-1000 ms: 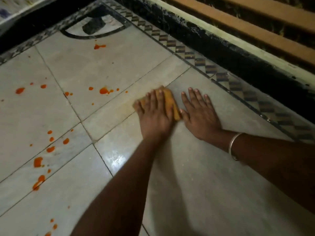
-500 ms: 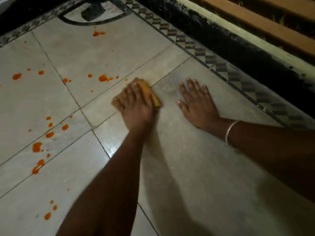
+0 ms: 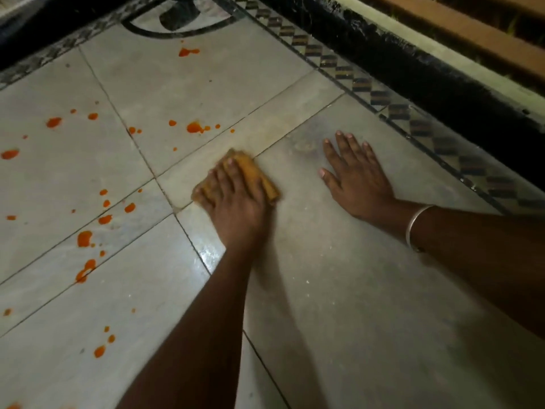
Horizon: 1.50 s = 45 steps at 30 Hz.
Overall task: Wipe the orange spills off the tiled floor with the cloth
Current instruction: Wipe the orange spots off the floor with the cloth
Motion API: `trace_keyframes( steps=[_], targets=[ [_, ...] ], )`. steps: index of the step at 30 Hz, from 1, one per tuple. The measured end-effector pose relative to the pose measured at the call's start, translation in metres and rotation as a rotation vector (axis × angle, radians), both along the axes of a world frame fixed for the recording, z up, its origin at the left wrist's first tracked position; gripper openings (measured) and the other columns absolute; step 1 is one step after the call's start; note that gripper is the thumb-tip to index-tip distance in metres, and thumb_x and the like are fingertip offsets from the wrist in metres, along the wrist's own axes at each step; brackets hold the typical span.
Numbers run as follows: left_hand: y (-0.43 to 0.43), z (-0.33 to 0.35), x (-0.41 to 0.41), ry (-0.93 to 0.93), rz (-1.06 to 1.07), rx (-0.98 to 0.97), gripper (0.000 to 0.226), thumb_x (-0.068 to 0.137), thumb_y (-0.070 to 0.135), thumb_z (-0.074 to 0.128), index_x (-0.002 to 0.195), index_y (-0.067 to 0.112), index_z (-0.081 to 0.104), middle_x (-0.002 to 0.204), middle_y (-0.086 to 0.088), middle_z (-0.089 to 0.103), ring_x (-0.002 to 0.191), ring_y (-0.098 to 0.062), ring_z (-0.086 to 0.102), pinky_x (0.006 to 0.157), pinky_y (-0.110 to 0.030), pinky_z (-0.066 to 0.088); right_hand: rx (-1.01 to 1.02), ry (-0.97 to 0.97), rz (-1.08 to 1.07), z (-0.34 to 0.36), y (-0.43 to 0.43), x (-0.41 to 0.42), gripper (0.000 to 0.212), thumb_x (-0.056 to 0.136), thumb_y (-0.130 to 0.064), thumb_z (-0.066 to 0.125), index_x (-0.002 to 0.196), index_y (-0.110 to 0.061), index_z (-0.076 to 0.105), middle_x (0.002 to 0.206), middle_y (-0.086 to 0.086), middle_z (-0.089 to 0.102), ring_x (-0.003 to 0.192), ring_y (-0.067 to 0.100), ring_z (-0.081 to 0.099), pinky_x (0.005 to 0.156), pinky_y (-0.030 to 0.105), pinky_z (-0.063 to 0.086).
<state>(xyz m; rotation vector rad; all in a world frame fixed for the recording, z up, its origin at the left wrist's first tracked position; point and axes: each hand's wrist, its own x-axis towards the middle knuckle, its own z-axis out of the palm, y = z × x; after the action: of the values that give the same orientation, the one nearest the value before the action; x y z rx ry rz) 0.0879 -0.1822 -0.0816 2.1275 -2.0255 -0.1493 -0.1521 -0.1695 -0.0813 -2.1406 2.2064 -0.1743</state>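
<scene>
Orange-stained cloth [image 3: 253, 175] is pressed flat under the left hand [image 3: 236, 199] at a tile joint, right hand [image 3: 354, 175] splayed empty on the floor [image 3: 354, 290]; wiping judged mid-course, next stroke needed leftward to the nearest spills [image 3: 194, 127].

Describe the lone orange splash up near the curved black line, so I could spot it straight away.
Start at the far end of the tiled floor, where a curved black line arcs across a pale tile. Just below that arc lies one orange splash, far ahead of the left hand pressing the cloth. Unlike the clustered drops nearer, it sits alone and is stretched sideways.
</scene>
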Motion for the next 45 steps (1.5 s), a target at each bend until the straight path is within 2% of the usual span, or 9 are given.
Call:
trace_keyframes(
  steps=[5,10,13,18,25,32,35,39,45],
  targets=[
    [0.086,0.001,-0.024,0.028,0.026,0.037,0.072,0.108,0.054,0.015,0.167,0.014,0.002,0.174,-0.013,0.002,0.162,-0.031,-0.004,0.125,-0.063,-0.01,-0.018,-0.006,-0.009,-0.004,-0.001,0.002,0.072,0.1,-0.056,0.016,0.162,-0.018,0.021,0.168,0.013,0.021,0.156,0.029,0.018,0.127,0.046,0.009],
    [0.031,0.005,-0.022,-0.029,-0.197,0.067,0.076,0.105,0.06,0.008,0.167,0.016,0.005,0.175,-0.011,0.002,0.162,-0.027,-0.003,0.126,-0.061,-0.005,0.015,-0.014,-0.024,-0.004,0.005,0.01,0.077,0.098,-0.059,0.011,0.163,-0.018,0.014,0.17,0.013,0.013,0.157,0.028,0.01,0.127,0.048,0.006],
    [0.005,0.004,0.016,-0.005,-0.067,0.029,0.072,0.107,0.058,0.01,0.167,0.018,0.004,0.175,-0.01,0.006,0.162,-0.027,0.001,0.126,-0.061,-0.005,0.019,-0.011,0.008,-0.002,0.015,0.019,0.08,0.097,-0.063,0.009,0.163,-0.018,0.016,0.17,0.012,0.012,0.158,0.027,0.009,0.127,0.049,0.007],
    [0.066,0.001,0.022,0.019,0.118,0.014,0.072,0.108,0.055,0.011,0.167,0.016,0.001,0.175,-0.012,0.002,0.162,-0.029,-0.002,0.126,-0.061,-0.01,-0.003,-0.015,0.049,-0.007,0.036,0.042,0.079,0.099,-0.061,0.014,0.162,-0.014,0.022,0.169,0.013,0.019,0.157,0.028,0.015,0.127,0.051,0.01],
    [0.041,0.009,0.025,-0.03,-0.177,0.073,0.076,0.106,0.062,0.011,0.167,0.018,-0.002,0.175,-0.009,-0.003,0.162,-0.025,-0.007,0.127,-0.06,-0.008,0.0,-0.016,0.102,-0.004,0.065,0.096,0.075,0.099,-0.052,0.008,0.163,-0.014,0.016,0.17,0.012,0.015,0.157,0.028,0.01,0.127,0.051,0.006],
    [0.091,0.004,0.08,0.015,0.156,0.043,0.072,0.107,0.057,0.01,0.167,0.017,0.001,0.175,-0.01,0.003,0.162,-0.028,-0.002,0.126,-0.063,-0.005,0.025,-0.048,0.104,-0.005,0.072,0.097,0.077,0.098,-0.055,0.011,0.162,-0.014,0.017,0.17,0.012,0.015,0.157,0.029,0.011,0.127,0.051,0.005],
    [0.13,0.003,0.047,0.027,0.061,0.065,0.073,0.106,0.057,0.008,0.167,0.017,-0.003,0.175,-0.01,-0.004,0.162,-0.028,-0.008,0.125,-0.06,-0.013,0.018,-0.026,0.072,-0.008,0.077,0.108,0.075,0.099,-0.052,0.012,0.162,-0.011,0.017,0.169,0.015,0.016,0.157,0.031,0.012,0.126,0.053,0.008],
    [0.087,0.006,0.053,-0.042,-0.149,0.066,0.073,0.107,0.059,0.007,0.167,0.018,-0.001,0.175,-0.008,-0.003,0.162,-0.024,-0.007,0.127,-0.057,-0.009,0.024,-0.01,0.085,-0.008,0.077,0.107,0.076,0.099,-0.054,0.013,0.162,-0.011,0.019,0.168,0.017,0.017,0.157,0.032,0.014,0.126,0.054,0.011],
    [0.102,0.006,0.088,0.033,0.16,0.029,0.068,0.111,0.052,0.016,0.167,0.016,0.003,0.175,-0.01,0.002,0.162,-0.026,-0.004,0.126,-0.055,-0.013,0.043,-0.047,0.13,-0.002,0.078,0.101,0.079,0.097,-0.056,0.011,0.162,-0.012,0.02,0.168,0.017,0.017,0.157,0.034,0.012,0.126,0.052,0.006]
  ],
)
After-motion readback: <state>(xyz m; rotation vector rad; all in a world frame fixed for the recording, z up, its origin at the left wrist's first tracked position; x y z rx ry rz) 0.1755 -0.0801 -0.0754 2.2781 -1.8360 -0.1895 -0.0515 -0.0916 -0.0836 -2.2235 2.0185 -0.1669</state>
